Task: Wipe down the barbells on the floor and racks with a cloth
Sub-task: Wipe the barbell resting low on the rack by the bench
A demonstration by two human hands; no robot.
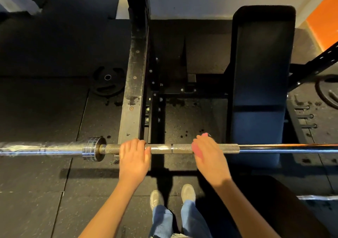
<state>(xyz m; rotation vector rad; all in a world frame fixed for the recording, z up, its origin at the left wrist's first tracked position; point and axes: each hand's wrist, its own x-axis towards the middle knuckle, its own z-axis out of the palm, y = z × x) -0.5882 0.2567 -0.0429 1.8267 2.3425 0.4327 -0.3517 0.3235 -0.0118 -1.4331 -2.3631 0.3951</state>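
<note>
barbell (162, 148) level above rubber floor (36, 183), crossing black rack upright (134, 69) | left hand (134, 153) curled over knurled steel beside the collar (93, 151) | right hand (210, 153) clamps pink cloth (198, 151) round shaft | bare smooth shaft runs right, over padded bench (259, 73)

Chrome barbell (162, 148), grey cross-hatch knurling on grip; pink cloth (197, 151), centre frame; black floor (36, 173), pale-speckled; black bench (259, 73); orange wall panel (323, 16), upper right; blue jeans (161, 221), off-white shoes (188, 192), lower centre.

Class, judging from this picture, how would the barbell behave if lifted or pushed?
The barbell is probably stiff and heavy: a long, thick metal shaft. Being round, it may roll if pushed. Its knurled grip likely resists slipping.
</note>
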